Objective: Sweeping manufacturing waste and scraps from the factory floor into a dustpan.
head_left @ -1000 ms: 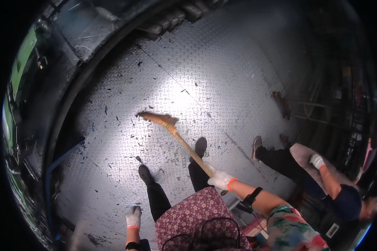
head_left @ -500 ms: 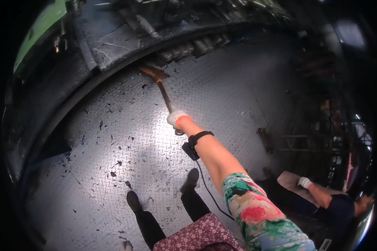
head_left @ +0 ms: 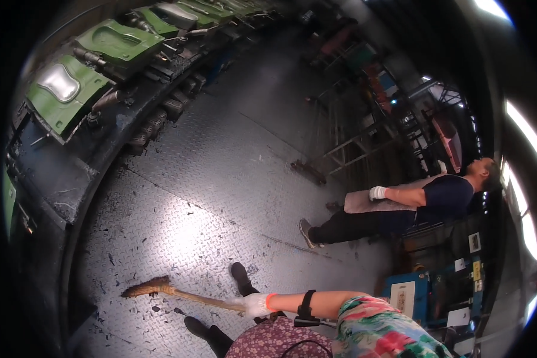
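Observation:
My right hand (head_left: pixel 255 304), in a white glove with an orange cuff, grips the wooden handle of a broom (head_left: pixel 179 293). The broom lies low across the metal tread-plate floor (head_left: pixel 209 179), its brown bristle head (head_left: pixel 144 288) pointing left among dark scraps of debris. A black band sits on my right forearm (head_left: pixel 306 303), and my sleeve is floral. My dark shoes (head_left: pixel 240 275) stand just behind the handle. My left hand does not show in the head view.
A row of green machine moulds (head_left: pixel 110 53) lines the upper left along a dark curved edge. Another person (head_left: pixel 411 206) in a dark shirt and white glove stands at right beside metal racks (head_left: pixel 364 137). Blue crates (head_left: pixel 435 292) sit lower right.
The broom has swung from far out ahead back down to the lower left near my feet. The view has turned, bringing the green moulds and the standing person into sight.

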The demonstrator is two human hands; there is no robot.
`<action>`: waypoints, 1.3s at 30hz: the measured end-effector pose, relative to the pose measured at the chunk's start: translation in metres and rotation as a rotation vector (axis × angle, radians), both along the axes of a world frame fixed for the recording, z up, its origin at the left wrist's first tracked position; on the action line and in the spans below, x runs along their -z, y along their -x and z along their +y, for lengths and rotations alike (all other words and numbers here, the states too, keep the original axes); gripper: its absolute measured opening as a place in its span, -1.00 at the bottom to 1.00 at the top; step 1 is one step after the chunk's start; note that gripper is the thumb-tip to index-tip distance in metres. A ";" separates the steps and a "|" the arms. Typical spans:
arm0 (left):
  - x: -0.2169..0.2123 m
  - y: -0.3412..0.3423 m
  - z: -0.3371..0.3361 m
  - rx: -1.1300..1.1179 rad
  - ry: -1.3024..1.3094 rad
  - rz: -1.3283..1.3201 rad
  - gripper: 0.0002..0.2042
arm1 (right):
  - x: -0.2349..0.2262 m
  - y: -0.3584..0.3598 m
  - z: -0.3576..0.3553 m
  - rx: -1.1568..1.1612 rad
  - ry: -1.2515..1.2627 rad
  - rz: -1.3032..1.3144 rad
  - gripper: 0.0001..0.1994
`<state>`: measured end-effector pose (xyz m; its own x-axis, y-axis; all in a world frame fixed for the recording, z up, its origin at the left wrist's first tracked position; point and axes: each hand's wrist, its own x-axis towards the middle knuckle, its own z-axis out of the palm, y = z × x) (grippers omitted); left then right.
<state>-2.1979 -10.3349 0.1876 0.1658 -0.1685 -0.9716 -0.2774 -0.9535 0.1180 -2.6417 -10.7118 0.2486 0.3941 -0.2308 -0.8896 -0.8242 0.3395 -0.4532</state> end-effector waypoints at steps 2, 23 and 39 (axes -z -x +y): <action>-0.011 -0.016 0.003 -0.135 0.040 -0.039 -0.66 | -0.068 -0.020 -0.072 0.119 -0.369 0.294 -0.12; -0.140 0.109 0.017 -0.246 -0.136 -0.117 -0.69 | -0.056 0.138 0.192 0.262 -0.181 0.310 -0.13; -0.092 -0.001 0.133 -0.315 -0.012 0.012 -0.66 | -0.072 -0.020 0.282 0.626 -0.407 0.254 -0.01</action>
<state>-2.1969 -10.2021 0.2799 0.1970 -0.0987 -0.9754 0.0332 -0.9937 0.1073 -2.6214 -10.4298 0.3210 0.0719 0.0204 -0.9972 -0.4870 0.8732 -0.0173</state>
